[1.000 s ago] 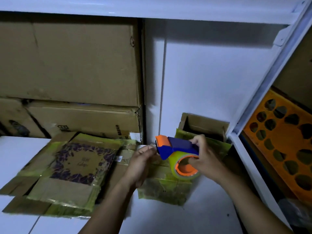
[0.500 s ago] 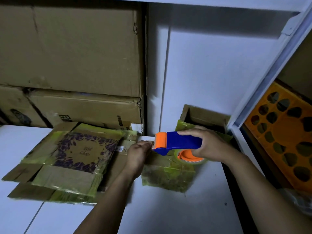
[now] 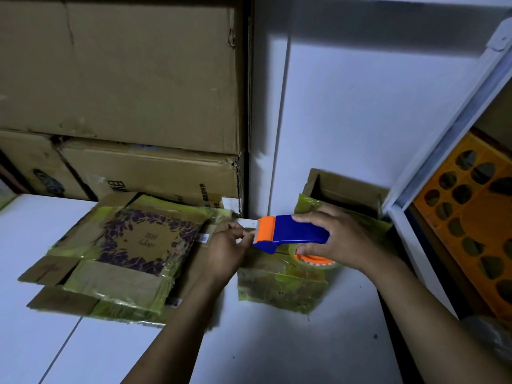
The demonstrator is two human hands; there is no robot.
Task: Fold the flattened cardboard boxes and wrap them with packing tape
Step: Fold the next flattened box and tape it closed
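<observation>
My right hand (image 3: 336, 239) grips a blue and orange tape dispenser (image 3: 288, 232) that carries a roll of clear tape (image 3: 315, 260), held just above a folded cardboard box (image 3: 279, 286) wrapped in yellowish tape. My left hand (image 3: 228, 249) pinches the tape end at the dispenser's orange cutter. A stack of flattened cardboard boxes (image 3: 122, 253) with a purple floral print lies on the white table to the left.
Two large brown cartons (image 3: 124, 79) are stacked against the wall behind the flattened boxes. A small open cardboard box (image 3: 349, 189) stands in the corner. An orange perforated tray (image 3: 471, 225) sits beyond the white frame on the right.
My right hand turned the dispenser flat and lowered it toward the wrapped box. My left hand closed its fingers on the tape end at the cutter.
</observation>
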